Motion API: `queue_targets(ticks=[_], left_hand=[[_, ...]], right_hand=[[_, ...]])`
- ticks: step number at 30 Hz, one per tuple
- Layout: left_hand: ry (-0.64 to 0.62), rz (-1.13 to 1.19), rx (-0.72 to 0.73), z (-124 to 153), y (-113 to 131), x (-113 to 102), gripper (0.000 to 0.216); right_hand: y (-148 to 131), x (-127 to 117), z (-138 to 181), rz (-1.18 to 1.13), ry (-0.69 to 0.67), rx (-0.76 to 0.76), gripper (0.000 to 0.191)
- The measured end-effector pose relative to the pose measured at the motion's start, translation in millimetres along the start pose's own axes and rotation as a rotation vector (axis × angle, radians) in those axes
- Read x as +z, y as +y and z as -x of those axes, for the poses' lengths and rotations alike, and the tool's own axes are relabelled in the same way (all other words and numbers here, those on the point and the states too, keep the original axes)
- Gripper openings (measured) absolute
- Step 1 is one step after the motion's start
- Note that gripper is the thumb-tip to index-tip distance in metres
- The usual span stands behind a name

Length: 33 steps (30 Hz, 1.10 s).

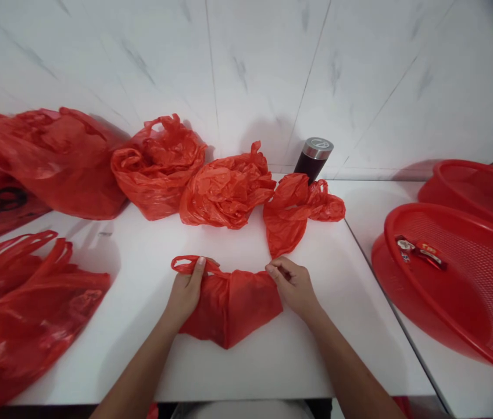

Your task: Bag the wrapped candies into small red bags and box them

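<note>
A red plastic bag (233,308) is stretched between my hands, low over the white table. My left hand (189,288) grips its left side, thumb on top, just beside a loop handle that sticks out to the left. My right hand (292,282) pinches the upper right corner between thumb and fingers. A fold runs down the middle of the bag to a lower point. Just beyond my right hand lies a crumpled red bag (288,212), its lower tip close to my fingers.
Several bunched red bags (229,192) line the wall. More red bags (37,308) lie at the left. A dark tumbler (311,160) with a silver lid stands at the back. Right of the table seam, a red plastic basket (438,302) holds small wrapped items (423,253); another red basket (482,186) sits behind.
</note>
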<state>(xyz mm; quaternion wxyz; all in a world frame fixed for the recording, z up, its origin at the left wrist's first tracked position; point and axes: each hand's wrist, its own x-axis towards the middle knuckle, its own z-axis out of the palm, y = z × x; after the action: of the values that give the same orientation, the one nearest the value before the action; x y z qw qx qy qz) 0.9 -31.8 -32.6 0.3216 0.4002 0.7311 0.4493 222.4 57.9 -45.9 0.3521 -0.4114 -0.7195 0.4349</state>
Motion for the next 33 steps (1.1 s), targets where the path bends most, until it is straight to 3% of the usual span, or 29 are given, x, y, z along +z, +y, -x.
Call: queue_targets(ticks=[5, 8, 12, 16, 18, 20, 22, 23, 25, 28, 31, 33], left_hand=[[0.159, -0.096, -0.062, -4, -13, -5, 0.056], [0.194, -0.077, -0.077, -7, -20, -8, 0.054], [0.163, -0.022, -0.09, -9, -25, -13, 0.053], [0.016, 0.022, -0.101, -7, -17, -35, 0.044], [0.017, 0.013, -0.023, 1, -2, -47, 0.031], [0.219, -0.062, 0.17, 12, 19, -47, 0.032], [0.441, -0.202, 0.418, 24, 40, -31, 0.029], [0.447, -0.275, 0.523, 28, 48, -16, 0.024], [0.233, -0.439, 0.656, 31, 57, 17, 0.024], [-0.076, -0.642, 0.578, 24, 57, 60, 0.031], [-0.161, -0.717, 0.516, 17, 51, 75, 0.01], [-0.183, -0.748, 0.512, 18, 48, 75, 0.011]], right_hand=[[9, -6, -7, 0.027, 0.113, 0.071, 0.03], [13, -9, -11, 0.061, 0.138, 0.083, 0.031], [18, -11, -12, 0.102, 0.144, 0.089, 0.03], [26, -14, -14, 0.104, 0.175, 0.116, 0.031], [29, -14, -16, 0.085, 0.181, 0.126, 0.032], [28, -11, -18, 0.053, 0.165, 0.12, 0.032], [24, -5, -17, 0.018, 0.139, 0.105, 0.032], [20, -3, -16, 0.002, 0.127, 0.096, 0.032], [11, 0, -10, -0.018, 0.105, 0.079, 0.032], [-4, -4, 0, -0.036, 0.071, 0.025, 0.03], [-21, -15, 6, -0.071, 0.086, -0.015, 0.027], [-35, -21, 5, -0.085, 0.116, -0.011, 0.027]])
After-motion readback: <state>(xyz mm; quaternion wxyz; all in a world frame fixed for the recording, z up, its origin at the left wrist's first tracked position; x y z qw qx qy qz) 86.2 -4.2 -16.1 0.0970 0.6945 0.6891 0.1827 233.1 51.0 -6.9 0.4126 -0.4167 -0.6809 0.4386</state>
